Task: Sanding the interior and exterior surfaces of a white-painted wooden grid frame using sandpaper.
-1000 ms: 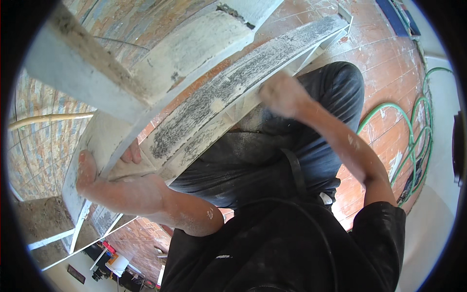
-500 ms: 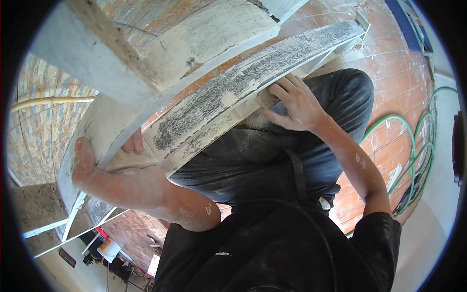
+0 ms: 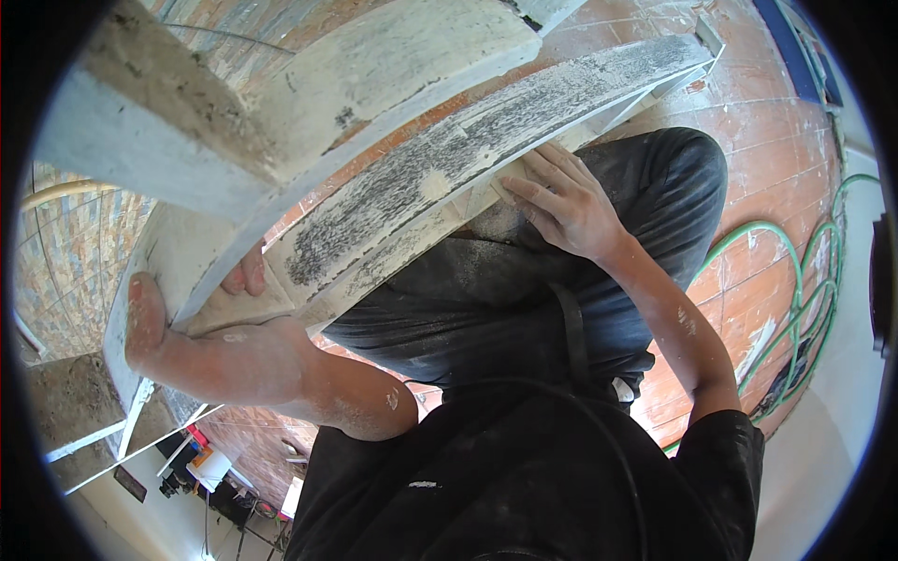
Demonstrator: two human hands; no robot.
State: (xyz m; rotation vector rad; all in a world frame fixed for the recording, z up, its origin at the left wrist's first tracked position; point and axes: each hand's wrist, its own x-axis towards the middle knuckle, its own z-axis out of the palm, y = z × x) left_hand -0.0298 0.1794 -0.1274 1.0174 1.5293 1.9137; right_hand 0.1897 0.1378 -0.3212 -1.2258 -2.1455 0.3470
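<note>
A curved, white-coated frame [image 3: 430,70] with black smudges leans across my lap, its long curved rail [image 3: 412,178] heavily marked with dark grey. At its lower left end, my left hand [image 3: 224,360] is wrapped around the frame's edge, thumb on the outer side and fingertips showing through the gap. My right hand [image 3: 566,201] presses against the near inner side of the curved rail, fingers stretched along it. Beneath those fingers shows a small pale flat piece [image 3: 480,199], its kind unclear. Pale dust coats both hands and my dark trousers [image 3: 645,187].
A wide pale beam [image 3: 159,140] of the frame juts toward the upper left. Coiled green hose [image 3: 795,280] lies on the tiled floor [image 3: 758,168] at right. A stone-patterned surface [image 3: 75,243] and a yellowish pole [image 3: 70,192] are at left. Assorted items [image 3: 210,467] sit lower left.
My right hand has slid slightly along the rail and its fingers have straightened, with the pale piece shifting left. My left hand keeps its grip, moving a little left with the frame.
</note>
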